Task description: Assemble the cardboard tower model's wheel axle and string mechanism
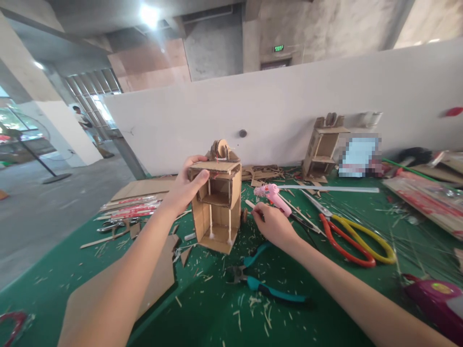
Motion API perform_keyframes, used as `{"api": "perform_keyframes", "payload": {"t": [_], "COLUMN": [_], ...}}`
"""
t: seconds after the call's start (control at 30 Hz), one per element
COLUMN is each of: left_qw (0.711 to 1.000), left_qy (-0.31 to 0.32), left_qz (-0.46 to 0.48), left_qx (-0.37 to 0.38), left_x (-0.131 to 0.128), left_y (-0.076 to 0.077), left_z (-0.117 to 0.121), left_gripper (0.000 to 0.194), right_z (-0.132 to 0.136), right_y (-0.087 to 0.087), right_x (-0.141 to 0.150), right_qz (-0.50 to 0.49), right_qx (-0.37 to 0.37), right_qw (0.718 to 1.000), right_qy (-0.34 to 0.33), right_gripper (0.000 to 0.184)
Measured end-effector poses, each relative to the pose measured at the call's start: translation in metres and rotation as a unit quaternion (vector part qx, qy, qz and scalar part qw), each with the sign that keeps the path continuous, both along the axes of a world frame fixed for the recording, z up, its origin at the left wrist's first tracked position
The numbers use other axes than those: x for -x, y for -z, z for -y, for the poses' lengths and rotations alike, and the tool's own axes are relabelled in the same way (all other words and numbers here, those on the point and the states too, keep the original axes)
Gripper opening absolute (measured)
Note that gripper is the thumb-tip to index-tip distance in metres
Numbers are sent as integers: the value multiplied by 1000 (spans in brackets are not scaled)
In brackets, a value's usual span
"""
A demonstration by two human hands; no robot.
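A small two-level cardboard box model (235,193) stands upright on the green table, with round cardboard discs (220,149) and red thread on its top. My left hand (193,180) grips its upper left corner, thumb over the front edge. Thin white rods run vertically inside the open compartments. To the right of the model, my right hand (271,221) is closed, pinching a short pale wooden stick (249,204) whose end shows beyond the fingers. Close to those fingertips, a small cardboard wheel (244,215) sits at the model's right side.
A pink glue gun (271,192) lies behind my right hand. Teal-handled pliers (275,291) are in front, large red-and-yellow scissors (356,241) to the right. A similar cardboard model (323,149) stands by the white partition. Cardboard sheets (159,284) and wood scraps are scattered about.
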State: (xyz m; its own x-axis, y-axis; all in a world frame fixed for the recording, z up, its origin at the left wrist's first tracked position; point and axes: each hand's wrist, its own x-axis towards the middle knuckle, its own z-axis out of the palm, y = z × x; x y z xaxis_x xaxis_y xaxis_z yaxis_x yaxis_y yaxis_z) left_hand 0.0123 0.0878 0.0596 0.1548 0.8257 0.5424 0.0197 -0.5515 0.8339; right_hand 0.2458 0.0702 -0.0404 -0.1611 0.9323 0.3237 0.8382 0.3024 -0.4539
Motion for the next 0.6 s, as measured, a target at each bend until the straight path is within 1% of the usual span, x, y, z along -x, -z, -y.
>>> {"api": "perform_keyframes", "payload": {"t": [0.07,0.2,0.33,0.5,0.6], "left_qw": [1000,996,992,990,989], "left_qy": [18,49,44,38,44], "left_qz": [-10,20,54,77,79], "left_qx": [16,72,109,111,115], "left_x": [3,3,-4,-9,-9], "left_y": [-1,-5,-8,-8,-7], "left_z": [1,5,8,9,9], "left_gripper": [45,42,41,39,42], "right_z": [0,0,0,1,0], "right_y": [0,1,2,2,4], "right_x": [0,-1,-1,0,-1], "right_qz": [2,3,-1,-8,-14], "right_qx": [-2,-5,-11,-21,-27], "right_qw": [1000,1000,1000,1000,999], "right_qy": [-1,-5,-6,-7,-15], "right_gripper": [16,16,15,16,13]}}
